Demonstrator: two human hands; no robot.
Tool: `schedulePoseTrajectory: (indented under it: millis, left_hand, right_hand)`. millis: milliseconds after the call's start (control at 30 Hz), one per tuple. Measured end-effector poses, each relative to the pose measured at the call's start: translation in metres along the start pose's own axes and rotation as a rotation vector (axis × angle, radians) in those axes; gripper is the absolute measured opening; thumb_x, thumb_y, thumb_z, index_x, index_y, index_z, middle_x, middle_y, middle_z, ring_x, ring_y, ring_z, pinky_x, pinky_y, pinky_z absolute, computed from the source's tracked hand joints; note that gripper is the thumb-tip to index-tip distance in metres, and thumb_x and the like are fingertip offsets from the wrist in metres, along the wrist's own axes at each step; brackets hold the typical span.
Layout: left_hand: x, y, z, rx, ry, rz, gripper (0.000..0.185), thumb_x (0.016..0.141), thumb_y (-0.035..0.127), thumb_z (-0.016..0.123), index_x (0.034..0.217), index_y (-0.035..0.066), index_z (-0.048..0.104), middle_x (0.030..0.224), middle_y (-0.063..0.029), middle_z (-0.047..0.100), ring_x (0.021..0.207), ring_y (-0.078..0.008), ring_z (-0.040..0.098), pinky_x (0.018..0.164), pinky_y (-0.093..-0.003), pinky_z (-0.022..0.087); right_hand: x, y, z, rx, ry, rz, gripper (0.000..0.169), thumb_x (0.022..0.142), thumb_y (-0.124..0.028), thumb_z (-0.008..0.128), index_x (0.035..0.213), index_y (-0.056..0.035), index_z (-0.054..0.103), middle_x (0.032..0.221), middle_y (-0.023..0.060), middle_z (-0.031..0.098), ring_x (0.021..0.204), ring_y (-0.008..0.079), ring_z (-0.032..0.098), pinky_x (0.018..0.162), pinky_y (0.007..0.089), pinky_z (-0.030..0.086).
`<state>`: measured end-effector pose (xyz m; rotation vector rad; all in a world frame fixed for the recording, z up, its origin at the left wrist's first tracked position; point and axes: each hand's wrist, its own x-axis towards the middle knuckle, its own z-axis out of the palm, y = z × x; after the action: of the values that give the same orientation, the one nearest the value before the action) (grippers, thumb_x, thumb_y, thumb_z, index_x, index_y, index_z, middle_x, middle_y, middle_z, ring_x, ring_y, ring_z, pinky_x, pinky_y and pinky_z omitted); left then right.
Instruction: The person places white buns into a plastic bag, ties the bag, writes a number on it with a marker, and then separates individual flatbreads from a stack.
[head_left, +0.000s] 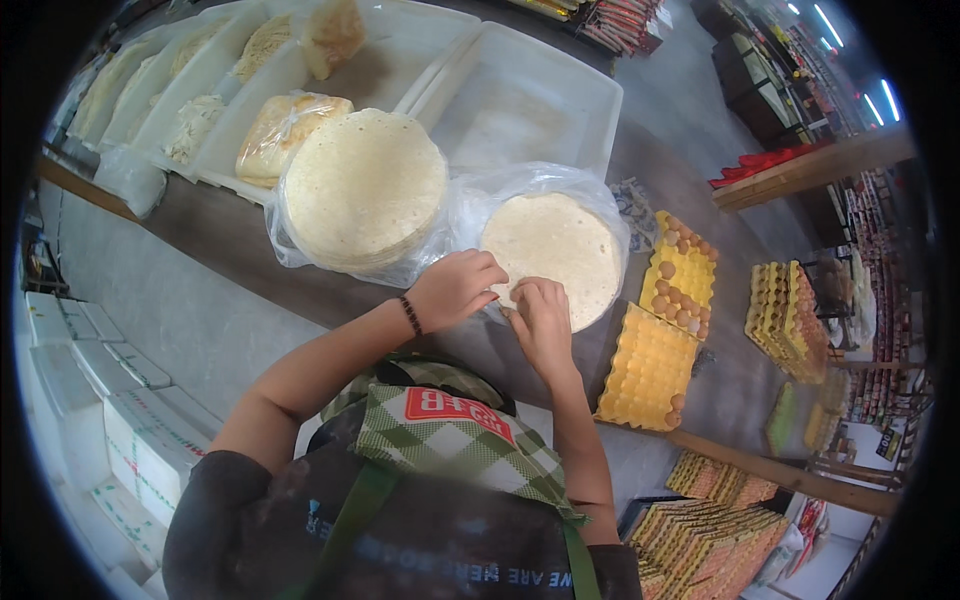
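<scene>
A round stack of pale flatbreads (559, 247) lies before me on a clear plastic bag (619, 202). At its near left edge, my left hand (459, 289) has its fingers curled, with a dark beaded band on the wrist. Close beside it, my right hand (541, 319) bends its fingertips down at the rim of the same stack. The fingertips of both hands nearly meet there; whether they pinch a flatbread edge or the bag is too small to tell. To the left rises a taller stack of flatbreads (367, 187), also in clear plastic.
Translucent plastic bins (525, 97) line the table's far side; one holds a bagged browned flatbread (281, 139), others noodles (262, 45). Yellow egg trays (649, 367) with several brown eggs lie at right. White boxes (150, 442) are piled on the floor at left.
</scene>
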<state>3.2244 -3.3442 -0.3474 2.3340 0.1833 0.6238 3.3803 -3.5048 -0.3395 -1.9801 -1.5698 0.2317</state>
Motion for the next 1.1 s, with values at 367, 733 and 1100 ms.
schedulePoseTrajectory:
  millis: [367, 733, 1100]
  left_hand:
    - [0.013, -0.032, 0.012, -0.084, -0.182, -0.077, 0.010, 0.088, 0.017, 0.074, 0.097, 0.014, 0.074, 0.100, -0.0063, 0.067, 0.090, -0.0287, 0.068, 0.078, -0.0397, 0.054]
    - [0.027, -0.024, 0.011, -0.042, -0.178, -0.065, 0.006, 0.093, 0.014, 0.067, 0.096, 0.009, 0.066, 0.097, -0.0073, 0.065, 0.089, -0.0307, 0.067, 0.076, -0.0416, 0.053]
    - [0.022, -0.028, 0.010, -0.013, -0.022, 0.035, 0.028, 0.088, 0.017, 0.076, 0.112, 0.008, 0.065, 0.115, -0.0107, 0.061, 0.093, -0.0312, 0.068, 0.079, -0.0398, 0.054]
  right_hand:
    - [0.007, 0.021, -0.004, 0.197, -0.053, 0.033, 0.011, 0.080, -0.004, 0.077, 0.085, -0.0033, 0.068, 0.101, 0.0100, 0.066, 0.104, 0.0322, 0.057, 0.092, 0.0404, 0.047]
    - [0.018, 0.020, -0.010, 0.230, -0.082, 0.109, 0.010, 0.085, -0.006, 0.073, 0.093, -0.0040, 0.067, 0.095, 0.0120, 0.064, 0.095, 0.0322, 0.057, 0.081, 0.0430, 0.049]
    - [0.021, 0.004, 0.007, 0.080, -0.012, 0.347, 0.011, 0.092, -0.012, 0.067, 0.094, -0.0036, 0.061, 0.090, 0.0158, 0.066, 0.081, 0.0379, 0.066, 0.072, 0.0463, 0.050]
